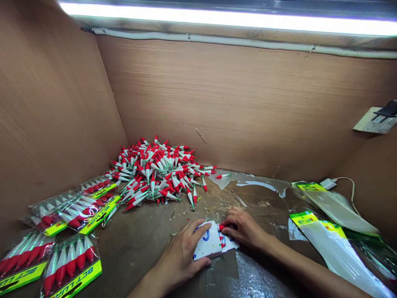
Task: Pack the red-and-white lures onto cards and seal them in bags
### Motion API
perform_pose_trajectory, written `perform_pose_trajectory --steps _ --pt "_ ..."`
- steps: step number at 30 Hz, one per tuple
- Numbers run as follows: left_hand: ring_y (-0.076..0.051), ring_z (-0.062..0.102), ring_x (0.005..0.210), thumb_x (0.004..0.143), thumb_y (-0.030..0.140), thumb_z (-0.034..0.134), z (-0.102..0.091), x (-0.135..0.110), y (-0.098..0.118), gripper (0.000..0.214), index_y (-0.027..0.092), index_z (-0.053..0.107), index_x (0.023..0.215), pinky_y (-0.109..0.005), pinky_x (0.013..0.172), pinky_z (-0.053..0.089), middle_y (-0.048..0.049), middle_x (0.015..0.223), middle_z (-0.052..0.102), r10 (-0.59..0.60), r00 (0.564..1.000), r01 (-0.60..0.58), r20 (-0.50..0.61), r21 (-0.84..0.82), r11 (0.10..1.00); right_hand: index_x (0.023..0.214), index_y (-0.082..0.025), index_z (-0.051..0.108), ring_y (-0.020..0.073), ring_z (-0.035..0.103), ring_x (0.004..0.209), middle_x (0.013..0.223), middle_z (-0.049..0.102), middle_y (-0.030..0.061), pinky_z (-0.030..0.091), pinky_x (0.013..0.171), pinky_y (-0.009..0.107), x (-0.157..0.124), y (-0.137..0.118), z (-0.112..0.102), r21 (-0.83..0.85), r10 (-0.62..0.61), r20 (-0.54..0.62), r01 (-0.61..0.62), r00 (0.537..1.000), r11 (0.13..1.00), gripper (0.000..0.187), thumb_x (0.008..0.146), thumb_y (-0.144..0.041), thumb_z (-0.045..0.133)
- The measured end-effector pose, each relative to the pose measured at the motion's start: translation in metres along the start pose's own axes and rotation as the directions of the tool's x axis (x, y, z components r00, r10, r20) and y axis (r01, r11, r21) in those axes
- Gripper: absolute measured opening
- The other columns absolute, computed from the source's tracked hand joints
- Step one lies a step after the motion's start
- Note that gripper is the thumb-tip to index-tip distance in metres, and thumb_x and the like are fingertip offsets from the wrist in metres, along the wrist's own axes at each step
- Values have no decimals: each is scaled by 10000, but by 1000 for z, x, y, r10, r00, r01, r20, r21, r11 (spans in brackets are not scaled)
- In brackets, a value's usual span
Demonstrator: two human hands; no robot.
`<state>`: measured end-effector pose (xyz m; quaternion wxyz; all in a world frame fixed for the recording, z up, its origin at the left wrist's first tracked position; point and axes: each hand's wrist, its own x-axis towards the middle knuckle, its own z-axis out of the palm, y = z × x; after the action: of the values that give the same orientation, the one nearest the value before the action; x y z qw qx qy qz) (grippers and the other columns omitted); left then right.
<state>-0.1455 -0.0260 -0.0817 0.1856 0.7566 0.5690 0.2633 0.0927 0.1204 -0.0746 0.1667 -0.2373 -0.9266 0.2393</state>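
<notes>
My left hand [187,247] is closed around a white block [207,244] with blue marks and small coloured specks, resting on the worktop. Thumb and fingers grip its near and far edges. At the block's right side, my right hand [242,227] has its fingers bent together on a small red piece [221,227], mostly hidden by the fingers. A thin white flap [230,244] with red and blue marks sticks out beneath that hand. Beyond both hands lies a heap of red-and-white fishing lures [161,169] with green metallic fittings.
Packed lures in clear bags with yellow-green headers [76,283] lie at the left. Flat clear bags [335,244] with similar headers are spread at the right, near a white cable [353,190]. Wooden walls [235,103] enclose the worktop, under a bright tube light [217,16].
</notes>
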Motion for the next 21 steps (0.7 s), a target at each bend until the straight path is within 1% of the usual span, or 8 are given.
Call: perform_pose_trajectory --steps 3,7,8,10,12,13,17,21 --pt "-310 467 1333 714 263 817 -2 0 2 919 358 340 1493 -494 1113 408 -80 1490 445 2 1000 -2 0 -24 1000 954 -258 764 194 580 889 878 684 45 420 813 307 6 -11 2 -27 -134 99 138 986 990 222 966 -370 572" --pt "-297 441 1358 695 221 822 -3 -1 4 988 367 286 1512 -485 1142 380 -66 1506 437 4 1000 -4 1 -27 1000 1050 -258 752 180 624 936 990 712 32 450 842 270 31 -3 -27 106 -265 295 244 918 964 192 931 -335 622" --pt "-298 441 1358 689 211 823 -3 -1 4 998 371 282 1512 -488 1142 380 -61 1509 436 -4 1000 4 4 -21 1000 1086 -250 740 178 630 946 1007 719 31 456 847 263 41 2 -36 76 -239 286 226 928 971 208 932 -307 612" --pt "-301 440 1358 676 190 824 -3 -1 4 1020 376 273 1513 -495 1139 383 -56 1512 436 -17 1000 17 7 -8 1000 1127 -231 716 187 623 979 1032 724 42 457 859 266 68 13 -51 -159 -87 171 115 981 981 251 942 -212 548" --pt "-301 434 1363 673 171 820 -2 0 2 1042 379 251 1521 -495 1139 382 -57 1520 429 -10 1000 10 3 -1 1000 1187 -218 678 224 592 1057 1106 709 75 450 887 298 97 24 -59 -459 72 16 -57 997 887 336 917 -122 503" --pt "-298 430 1366 675 164 817 -1 0 1 1052 381 239 1526 -491 1142 380 -58 1523 424 0 1000 0 -1 -2 1000 1234 -195 648 247 574 1096 1153 692 108 446 900 319 110 29 -60 -515 108 -24 -104 994 851 379 906 -93 487" --pt "-282 424 1372 677 155 820 0 0 0 1072 387 219 1534 -463 1152 376 -53 1530 413 23 1000 -24 -16 -12 1000 1264 -174 619 262 574 1110 1161 678 142 432 942 339 143 42 -58 -554 137 -37 -134 990 822 386 921 -88 467" --pt "-290 421 1376 701 186 811 -2 -1 1 1041 387 222 1535 -496 1174 335 -54 1530 415 30 1000 -30 -7 -8 1000 1444 -184 453 227 586 1097 1209 650 129 439 950 323 132 37 -65 -516 94 -100 -133 991 846 496 954 -107 432"
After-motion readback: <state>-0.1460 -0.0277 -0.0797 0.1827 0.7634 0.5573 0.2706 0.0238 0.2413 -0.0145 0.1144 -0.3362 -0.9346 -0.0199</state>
